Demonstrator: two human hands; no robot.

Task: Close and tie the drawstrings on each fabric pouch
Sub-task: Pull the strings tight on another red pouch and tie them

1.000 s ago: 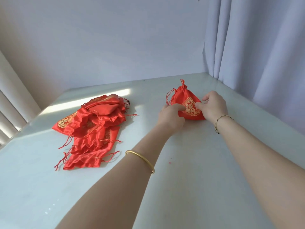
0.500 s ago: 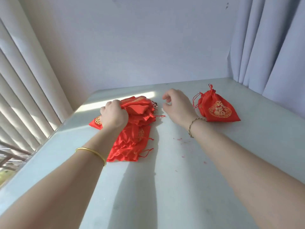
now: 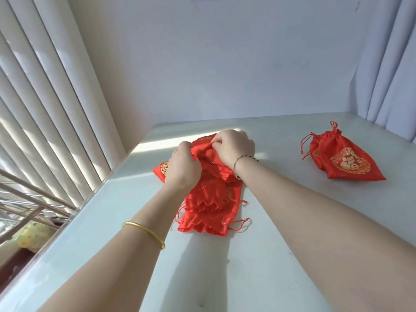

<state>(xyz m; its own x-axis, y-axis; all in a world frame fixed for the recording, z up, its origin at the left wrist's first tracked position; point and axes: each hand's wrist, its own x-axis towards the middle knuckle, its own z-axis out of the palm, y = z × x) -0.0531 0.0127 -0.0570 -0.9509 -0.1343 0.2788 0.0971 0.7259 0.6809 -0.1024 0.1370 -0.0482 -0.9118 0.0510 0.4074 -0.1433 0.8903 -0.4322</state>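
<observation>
On pile (image 3: 209, 212), L+R hands (image 3: 183, 170) (image 3: 236, 146) grip pouch (image 3: 202, 152).

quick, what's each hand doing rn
Left hand: closed, grips the top pouch of the pile.
Right hand: closed, pinches the same pouch's edge.

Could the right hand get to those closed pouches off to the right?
Probably yes: the closed pouches lie apart on the table, nothing between. But the right hand grips the top pouch of the pile and must let go first.
</observation>
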